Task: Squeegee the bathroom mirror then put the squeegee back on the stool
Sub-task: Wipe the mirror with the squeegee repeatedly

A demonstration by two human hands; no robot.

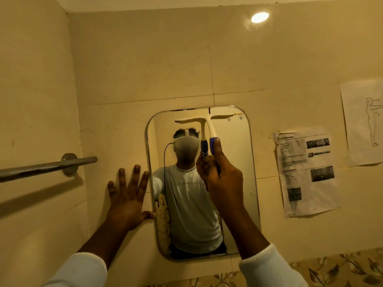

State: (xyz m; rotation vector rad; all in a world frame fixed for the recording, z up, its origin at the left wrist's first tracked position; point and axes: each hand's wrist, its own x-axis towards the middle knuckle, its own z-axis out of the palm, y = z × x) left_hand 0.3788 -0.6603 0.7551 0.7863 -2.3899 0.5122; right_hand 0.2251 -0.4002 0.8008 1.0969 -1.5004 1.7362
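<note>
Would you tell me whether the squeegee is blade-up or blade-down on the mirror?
Blade-up: the squeegee has its blade lying level near the mirror's top edge, while the right hand grips the blue handle below.

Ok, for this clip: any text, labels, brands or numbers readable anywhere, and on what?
None can be read.
Printed sheet right of the mirror: heading, text lines and photos, all too blurred.
Line-drawing sheet at far right: a figure outline, no legible words.
Shirt collar in the reflection: small marks, too small to read.
Squeegee: no label visible.
</note>
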